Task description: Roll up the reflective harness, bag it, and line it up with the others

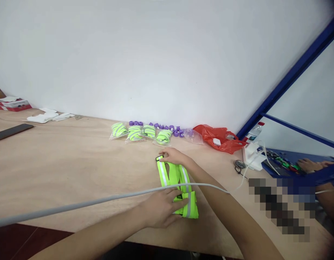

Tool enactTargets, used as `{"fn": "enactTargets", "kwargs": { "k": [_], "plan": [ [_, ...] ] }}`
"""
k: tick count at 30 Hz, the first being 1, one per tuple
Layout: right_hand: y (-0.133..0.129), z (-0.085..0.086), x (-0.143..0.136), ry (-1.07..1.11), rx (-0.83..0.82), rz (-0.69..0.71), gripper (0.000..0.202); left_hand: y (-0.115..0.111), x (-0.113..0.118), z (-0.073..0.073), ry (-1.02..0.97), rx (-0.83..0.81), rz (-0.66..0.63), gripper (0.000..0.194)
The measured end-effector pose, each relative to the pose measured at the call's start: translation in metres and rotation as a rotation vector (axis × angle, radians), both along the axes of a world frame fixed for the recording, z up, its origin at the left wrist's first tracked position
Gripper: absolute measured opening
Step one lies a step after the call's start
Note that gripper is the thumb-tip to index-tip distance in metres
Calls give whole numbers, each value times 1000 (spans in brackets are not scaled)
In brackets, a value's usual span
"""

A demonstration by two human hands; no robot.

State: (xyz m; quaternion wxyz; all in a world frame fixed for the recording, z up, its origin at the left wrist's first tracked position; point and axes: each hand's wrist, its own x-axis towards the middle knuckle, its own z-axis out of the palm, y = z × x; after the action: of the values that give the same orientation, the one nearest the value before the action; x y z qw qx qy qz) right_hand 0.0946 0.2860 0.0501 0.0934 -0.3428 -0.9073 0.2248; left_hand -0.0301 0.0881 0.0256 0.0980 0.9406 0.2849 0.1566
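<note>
A neon yellow-green strap with silver reflective stripes lies folded in loops on the table, near its front edge. My left hand rests on its near end, fingers spread over the folded layers. At the far end, my right hand has its fingertips on the strap beside a small black buckle; its thumb and fingers look closed on the strap end. A grey-white cable crosses in front of the strap and the right forearm.
Clear bags of similar straps and purple rolls line the wall. Right of them are a red plastic bag, a bottle, and a white power strip. A dark flat object lies left. Another person's hands show at far right.
</note>
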Motion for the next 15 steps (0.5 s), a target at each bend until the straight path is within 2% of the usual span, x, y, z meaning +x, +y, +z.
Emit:
{"fn": "enactTargets", "kwargs": {
  "k": [4, 8, 15],
  "plan": [
    [7, 7, -17, -163, -17, 68, 21, 1, 0, -2, -1, 11, 2, 54],
    [9, 12, -29, -280, 17, 84, 22, 0, 0, -2, -10, 13, 2, 54],
    [7, 13, -31, -218, 74, 116, 18, -3, 2, 1, 19, 7, 4, 53]
  ]
}}
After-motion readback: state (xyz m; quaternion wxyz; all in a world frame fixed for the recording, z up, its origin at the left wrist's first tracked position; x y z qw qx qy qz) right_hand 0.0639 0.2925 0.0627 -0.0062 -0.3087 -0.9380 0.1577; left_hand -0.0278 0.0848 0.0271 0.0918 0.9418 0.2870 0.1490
